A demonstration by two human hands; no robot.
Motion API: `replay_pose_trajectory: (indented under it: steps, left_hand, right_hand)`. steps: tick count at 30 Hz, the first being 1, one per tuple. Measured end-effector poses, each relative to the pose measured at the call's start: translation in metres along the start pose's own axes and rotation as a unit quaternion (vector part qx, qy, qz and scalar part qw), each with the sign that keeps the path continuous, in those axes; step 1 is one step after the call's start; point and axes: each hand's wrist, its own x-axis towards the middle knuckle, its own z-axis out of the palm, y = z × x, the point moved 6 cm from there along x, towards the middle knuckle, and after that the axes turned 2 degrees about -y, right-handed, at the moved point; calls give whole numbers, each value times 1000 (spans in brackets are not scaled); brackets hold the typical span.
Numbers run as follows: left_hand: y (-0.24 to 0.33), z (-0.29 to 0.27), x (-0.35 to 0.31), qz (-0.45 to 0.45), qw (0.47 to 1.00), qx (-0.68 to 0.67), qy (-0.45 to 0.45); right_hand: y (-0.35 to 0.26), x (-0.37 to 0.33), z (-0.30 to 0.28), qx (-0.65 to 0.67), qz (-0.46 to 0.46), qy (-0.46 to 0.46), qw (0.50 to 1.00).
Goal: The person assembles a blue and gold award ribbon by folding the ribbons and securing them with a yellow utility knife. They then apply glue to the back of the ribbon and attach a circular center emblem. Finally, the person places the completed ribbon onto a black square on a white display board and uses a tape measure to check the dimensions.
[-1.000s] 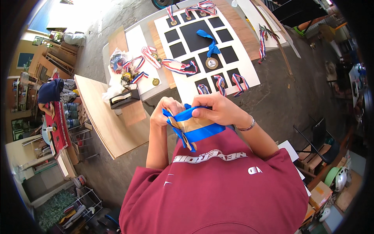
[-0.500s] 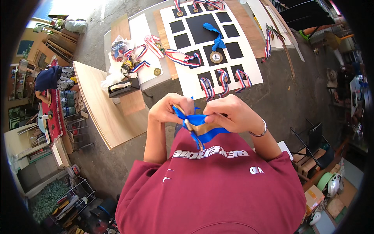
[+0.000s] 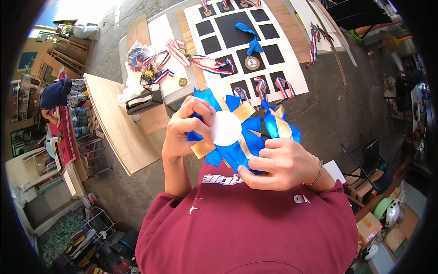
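Observation:
Between my hands, in front of my chest, is a blue and gold ribbon rosette (image 3: 250,124) with a round white centre facing up. My left hand (image 3: 190,124) grips the left side of the rosette, fingers curled over the rim of the white disc. My right hand (image 3: 279,165) is closed round the blue and gold ribbon on the right, and a loop of that ribbon rises above its fingers. Beyond them lies a white board (image 3: 296,75) with black squares. A medal (image 3: 252,62) with a blue ribbon rests on it, and striped-ribbon medals (image 3: 284,89) lie along its near edge.
A black tape dispenser (image 3: 144,102) stands at the table's left, by a pile of medals and striped ribbons (image 3: 157,68). Wooden sheets (image 3: 121,123) lean at the near left. Pliers (image 3: 321,32) lie at the far right. A black folding chair (image 3: 375,166) stands on the right.
The rosette has turned so its white disc faces up, with its ribbon tails spread. My left hand has shifted to the disc's rim; my right hand has come lower and nearer my chest.

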Motion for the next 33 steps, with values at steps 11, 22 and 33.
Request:
replay_pose_trajectory:
  steps: [11, 22, 33]
  left_hand:
    - [6, -2, -3, 18, 999, 21, 26]
    - [-34, 46, -20, -220, 944, -229, -91]
    - [-55, 66, -29, -230, 916, -322, -63]
  right_hand:
    - [-3, -1, 0, -2, -6, -8, 1000]
    - [81, -17, -17, 112, 249, 18, 962]
    - [105, -32, 9, 202, 318, -28, 926]
